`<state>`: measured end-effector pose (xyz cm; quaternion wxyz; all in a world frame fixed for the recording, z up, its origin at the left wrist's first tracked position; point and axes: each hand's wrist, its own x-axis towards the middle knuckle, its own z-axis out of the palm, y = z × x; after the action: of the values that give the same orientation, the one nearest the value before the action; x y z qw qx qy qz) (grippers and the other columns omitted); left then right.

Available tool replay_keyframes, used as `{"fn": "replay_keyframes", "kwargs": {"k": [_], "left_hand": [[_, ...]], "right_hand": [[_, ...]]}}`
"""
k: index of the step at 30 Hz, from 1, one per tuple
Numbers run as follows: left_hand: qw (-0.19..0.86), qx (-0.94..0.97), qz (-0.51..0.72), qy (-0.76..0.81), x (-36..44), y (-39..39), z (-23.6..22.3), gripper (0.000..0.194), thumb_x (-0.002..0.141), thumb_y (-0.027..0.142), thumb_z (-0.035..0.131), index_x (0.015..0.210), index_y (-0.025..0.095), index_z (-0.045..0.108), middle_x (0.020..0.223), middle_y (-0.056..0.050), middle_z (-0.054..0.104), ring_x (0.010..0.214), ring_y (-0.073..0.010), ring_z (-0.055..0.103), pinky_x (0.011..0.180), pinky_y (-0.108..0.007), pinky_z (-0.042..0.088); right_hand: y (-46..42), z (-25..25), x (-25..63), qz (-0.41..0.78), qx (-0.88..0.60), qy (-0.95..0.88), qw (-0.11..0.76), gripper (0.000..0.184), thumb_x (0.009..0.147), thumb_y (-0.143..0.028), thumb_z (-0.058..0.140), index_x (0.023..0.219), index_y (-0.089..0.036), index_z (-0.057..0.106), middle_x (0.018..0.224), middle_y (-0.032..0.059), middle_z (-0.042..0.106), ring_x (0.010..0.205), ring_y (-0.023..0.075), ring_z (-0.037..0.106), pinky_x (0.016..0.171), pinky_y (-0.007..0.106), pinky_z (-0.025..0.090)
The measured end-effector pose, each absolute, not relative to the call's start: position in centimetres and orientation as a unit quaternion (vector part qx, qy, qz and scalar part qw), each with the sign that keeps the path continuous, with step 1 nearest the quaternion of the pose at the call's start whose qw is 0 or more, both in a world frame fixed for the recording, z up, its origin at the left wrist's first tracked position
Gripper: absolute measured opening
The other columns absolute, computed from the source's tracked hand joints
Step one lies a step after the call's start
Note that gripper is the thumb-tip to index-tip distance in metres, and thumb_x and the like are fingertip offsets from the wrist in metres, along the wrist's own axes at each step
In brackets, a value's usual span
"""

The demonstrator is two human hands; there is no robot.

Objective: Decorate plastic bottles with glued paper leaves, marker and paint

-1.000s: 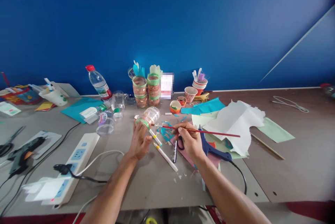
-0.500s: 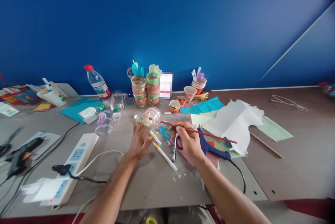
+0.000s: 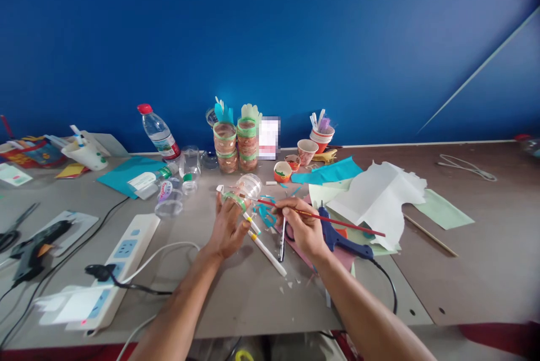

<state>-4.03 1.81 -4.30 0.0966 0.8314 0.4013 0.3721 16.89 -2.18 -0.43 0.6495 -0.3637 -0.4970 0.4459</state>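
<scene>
My left hand point(image 3: 228, 231) is closed around a clear plastic bottle piece point(image 3: 250, 184) with a green painted band, lying on its side above the table. In my right hand point(image 3: 301, 229) is a thin red paintbrush point(image 3: 341, 222), pinched near its front, with its bristle end at the plastic piece. Whether the bristles touch it I cannot tell. Beneath the hands lie white markers point(image 3: 269, 255) and a dark pen point(image 3: 282, 243). Just behind stands a small paper cup point(image 3: 282, 172) with green paint inside, beside a cup with red paint point(image 3: 292, 163).
Two stacked pink-and-green bottle holders point(image 3: 225, 147) stand near the blue wall. A blue glue gun point(image 3: 343, 242) and crumpled white paper point(image 3: 375, 195) lie to the right. On the left are a power strip point(image 3: 122, 262), a black glue gun point(image 3: 37, 248) and a water bottle point(image 3: 158, 133).
The paintbrush has dipped very slightly, its back end a little lower. Both hands keep their grips, and the whole view has shifted a touch.
</scene>
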Motion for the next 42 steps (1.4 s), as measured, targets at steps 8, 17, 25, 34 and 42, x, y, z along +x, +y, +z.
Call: {"fn": "replay_keyframes", "kwargs": {"k": [8, 17, 25, 34, 42], "left_hand": [[0.092, 0.828, 0.374, 0.407, -4.03, 1.89, -4.29, 0.066, 0.100, 0.064, 0.018, 0.123, 0.022, 0.063, 0.130, -0.011, 0.065, 0.135, -0.0271, 0.051, 0.126, -0.055, 0.003], [0.063, 0.842, 0.357, 0.399, -3.98, 1.92, -4.53, 0.057, 0.101, 0.057, 0.026, 0.122, 0.023, 0.065, 0.123, -0.009, 0.068, 0.123, -0.0270, 0.058, 0.127, -0.057, -0.002], [0.038, 0.866, 0.322, 0.381, -3.68, 1.69, -3.81, 0.055, 0.099, 0.058, 0.031, 0.128, 0.025, 0.064, 0.118, -0.009, 0.069, 0.125, -0.0288, 0.057, 0.125, -0.061, -0.006], [0.027, 0.866, 0.317, 0.385, -3.76, 1.73, -3.87, 0.056, 0.099, 0.060, 0.033, 0.131, 0.024, 0.062, 0.114, -0.009, 0.069, 0.124, -0.0307, 0.057, 0.124, -0.062, -0.008], [0.043, 0.855, 0.344, 0.385, -4.00, 1.73, -3.89, 0.057, 0.100, 0.060, 0.031, 0.129, 0.023, 0.062, 0.117, -0.009, 0.069, 0.120, -0.0292, 0.060, 0.124, -0.060, -0.010]], "right_hand": [[-2.29, -0.33, 17.33, 0.431, -0.372, -0.483, 0.665, 0.012, 0.082, -0.027, 0.064, 0.078, -0.022, 0.074, 0.066, 0.0008, 0.068, 0.051, 0.0122, 0.059, 0.047, 0.024, 0.048], [-2.17, -0.10, 17.22, 0.444, -0.381, -0.479, 0.655, 0.011, 0.079, -0.028, 0.065, 0.076, -0.021, 0.074, 0.065, 0.0011, 0.069, 0.051, 0.0127, 0.059, 0.048, 0.025, 0.049], [-2.14, -0.16, 17.24, 0.446, -0.382, -0.480, 0.652, 0.012, 0.081, -0.027, 0.064, 0.079, -0.022, 0.074, 0.068, 0.0010, 0.069, 0.053, 0.0128, 0.059, 0.051, 0.026, 0.049], [-2.08, -0.13, 17.53, 0.426, -0.381, -0.473, 0.671, 0.013, 0.081, -0.028, 0.063, 0.077, -0.022, 0.073, 0.068, 0.0013, 0.068, 0.053, 0.0132, 0.057, 0.052, 0.027, 0.048], [-2.01, -0.62, 17.85, 0.442, -0.402, -0.447, 0.666, 0.013, 0.078, -0.030, 0.063, 0.074, -0.022, 0.073, 0.066, 0.0018, 0.067, 0.052, 0.0138, 0.055, 0.044, 0.026, 0.044]]}}
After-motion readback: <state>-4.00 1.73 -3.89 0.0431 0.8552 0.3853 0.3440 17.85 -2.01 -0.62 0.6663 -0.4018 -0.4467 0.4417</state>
